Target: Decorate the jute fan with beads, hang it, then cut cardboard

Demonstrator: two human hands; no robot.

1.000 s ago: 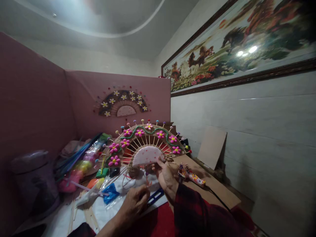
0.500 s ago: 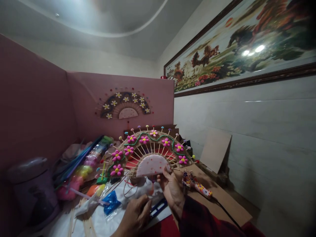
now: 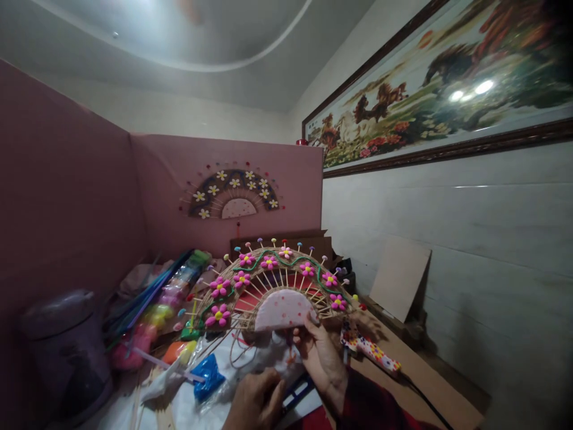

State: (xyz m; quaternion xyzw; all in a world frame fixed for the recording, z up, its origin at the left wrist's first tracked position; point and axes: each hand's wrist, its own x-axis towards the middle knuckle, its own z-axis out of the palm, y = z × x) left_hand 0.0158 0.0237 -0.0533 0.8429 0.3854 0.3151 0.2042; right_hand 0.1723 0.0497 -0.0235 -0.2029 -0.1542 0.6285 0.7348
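Note:
A handmade fan (image 3: 273, 286) stands upright in front of me, with stick ribs, a twine band, pink flowers, a green wavy cord and a pink half-round base. My right hand (image 3: 322, 361) grips it at the lower right of that base. My left hand (image 3: 255, 400) is low in the picture, fingers curled near something small beneath the fan; what it grips is hidden. A dangling twine loop (image 3: 239, 352) hangs under the fan.
A second, dark fan (image 3: 233, 194) with white flowers hangs on the pink partition. Bags of coloured clay (image 3: 170, 298), sticks and a blue packet (image 3: 208, 376) lie at left. A patterned glue gun (image 3: 369, 352) lies on cardboard at right. A grey bin (image 3: 62, 340) stands far left.
The view has tilted up and right, so fan and hands sit lower in the picture. My right hand keeps its hold on the fan; my left hand stays curled below it.

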